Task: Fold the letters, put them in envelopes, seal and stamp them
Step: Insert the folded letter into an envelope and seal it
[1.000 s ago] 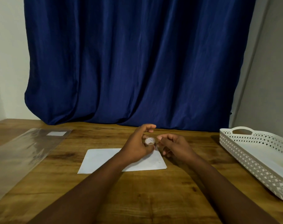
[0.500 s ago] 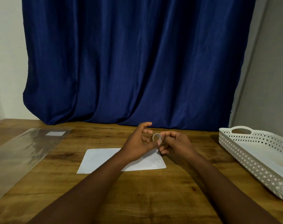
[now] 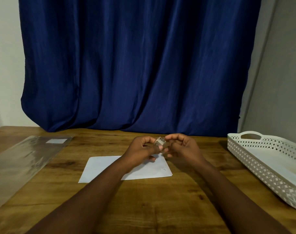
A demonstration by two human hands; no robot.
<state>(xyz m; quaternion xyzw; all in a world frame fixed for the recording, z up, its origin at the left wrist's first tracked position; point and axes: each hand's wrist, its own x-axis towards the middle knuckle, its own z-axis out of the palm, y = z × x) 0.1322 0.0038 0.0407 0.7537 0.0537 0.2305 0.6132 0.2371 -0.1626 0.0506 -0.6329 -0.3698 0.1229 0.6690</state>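
Observation:
A white envelope (image 3: 99, 168) lies flat on the wooden table (image 3: 143, 205), partly hidden under my forearm. Above its far right corner I hold a small roll of clear tape (image 3: 160, 142) between both hands. My left hand (image 3: 142, 150) pinches the roll with thumb and fingers. My right hand (image 3: 182, 148) touches the roll's right side with its fingertips, the other fingers curled. Whether a strip is pulled off is too small to tell.
A clear plastic sleeve (image 3: 20, 159) with a small white label lies at the left of the table. A white perforated tray (image 3: 245, 149) stands at the right edge. A dark blue curtain (image 3: 137, 65) hangs behind the table.
Both hands have lifted slightly and spread a little apart. The tape roll has turned in my fingers and sits higher between the hands.

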